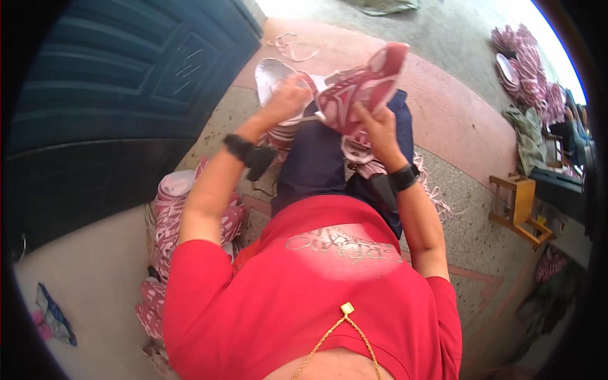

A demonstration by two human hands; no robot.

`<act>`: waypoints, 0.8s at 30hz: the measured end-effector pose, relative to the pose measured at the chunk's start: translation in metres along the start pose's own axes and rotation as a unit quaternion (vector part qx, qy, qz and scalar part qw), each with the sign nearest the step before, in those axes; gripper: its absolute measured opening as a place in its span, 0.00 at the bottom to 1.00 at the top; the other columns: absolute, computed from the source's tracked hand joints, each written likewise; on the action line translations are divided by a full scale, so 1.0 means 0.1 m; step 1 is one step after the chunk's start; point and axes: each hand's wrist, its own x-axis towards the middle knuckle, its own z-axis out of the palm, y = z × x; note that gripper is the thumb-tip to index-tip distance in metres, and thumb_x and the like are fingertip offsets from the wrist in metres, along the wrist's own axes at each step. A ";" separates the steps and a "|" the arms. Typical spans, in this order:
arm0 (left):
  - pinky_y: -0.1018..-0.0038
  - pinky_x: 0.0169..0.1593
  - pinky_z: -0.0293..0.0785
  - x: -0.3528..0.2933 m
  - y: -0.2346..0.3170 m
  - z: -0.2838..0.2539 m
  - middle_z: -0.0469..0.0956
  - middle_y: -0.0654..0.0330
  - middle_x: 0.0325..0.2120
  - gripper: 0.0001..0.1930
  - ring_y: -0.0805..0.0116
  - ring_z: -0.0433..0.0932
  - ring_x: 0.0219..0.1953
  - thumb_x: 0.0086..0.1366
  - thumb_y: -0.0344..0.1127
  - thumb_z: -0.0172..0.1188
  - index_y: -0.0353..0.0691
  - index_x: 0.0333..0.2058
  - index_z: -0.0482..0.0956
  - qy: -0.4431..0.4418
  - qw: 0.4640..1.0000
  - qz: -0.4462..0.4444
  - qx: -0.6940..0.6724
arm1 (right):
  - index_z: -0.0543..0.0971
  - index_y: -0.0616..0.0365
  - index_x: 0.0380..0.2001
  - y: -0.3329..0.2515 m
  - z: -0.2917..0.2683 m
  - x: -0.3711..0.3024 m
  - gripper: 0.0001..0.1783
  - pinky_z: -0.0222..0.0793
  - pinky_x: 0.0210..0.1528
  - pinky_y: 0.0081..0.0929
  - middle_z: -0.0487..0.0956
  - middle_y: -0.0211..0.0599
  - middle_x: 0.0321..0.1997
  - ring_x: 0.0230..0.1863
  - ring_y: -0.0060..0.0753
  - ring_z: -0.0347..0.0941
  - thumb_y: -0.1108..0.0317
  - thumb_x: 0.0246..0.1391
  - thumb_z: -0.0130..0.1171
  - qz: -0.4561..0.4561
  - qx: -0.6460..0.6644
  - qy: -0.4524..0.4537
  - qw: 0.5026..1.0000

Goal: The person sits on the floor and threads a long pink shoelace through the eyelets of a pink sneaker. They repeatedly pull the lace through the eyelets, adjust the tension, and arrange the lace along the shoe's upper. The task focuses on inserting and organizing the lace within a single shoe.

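My right hand (379,130) grips a pink and white patterned shoe upper (361,88), held up over my lap. My left hand (286,100) is closed around a white lace or strip at the upper's left edge, in front of a white sole-shaped piece (269,73). More pink and white pieces (361,161) lie on my dark blue trousers under the right hand. Both wrists wear black bands.
A stack of pink and white shoe uppers (168,209) sits by my left side against a dark blue door (126,82). White laces (288,45) lie on the floor ahead. Another pile of uppers (525,63) is far right, near a small yellow wooden stool (519,206).
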 end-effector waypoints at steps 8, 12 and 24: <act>0.71 0.46 0.69 -0.11 -0.23 0.45 0.73 0.52 0.38 0.21 0.66 0.72 0.40 0.68 0.39 0.47 0.36 0.55 0.62 -0.106 0.994 -0.021 0.030 | 0.76 0.64 0.41 0.08 -0.13 -0.26 0.11 0.70 0.37 0.18 0.79 0.31 0.36 0.36 0.17 0.73 0.68 0.59 0.54 0.006 0.114 -0.025 0.993; 0.75 0.33 0.71 -0.16 0.11 0.08 0.73 0.55 0.30 0.17 0.72 0.71 0.26 0.63 0.39 0.55 0.37 0.47 0.68 0.012 0.996 -0.077 -0.038 | 0.65 0.62 0.53 0.27 -0.42 -0.42 0.17 0.70 0.52 0.34 0.75 0.38 0.50 0.47 0.33 0.74 0.67 0.63 0.47 0.094 0.390 0.011 0.916; 0.60 0.39 0.73 -0.50 0.43 1.13 0.78 0.55 0.31 0.18 0.49 0.77 0.34 0.58 0.39 0.58 0.47 0.47 0.71 -0.156 0.929 0.237 0.239 | 0.80 0.57 0.37 0.72 -1.28 -0.73 0.12 0.69 0.43 0.35 0.79 0.38 0.44 0.40 0.36 0.75 0.63 0.53 0.57 0.054 -0.167 0.203 0.963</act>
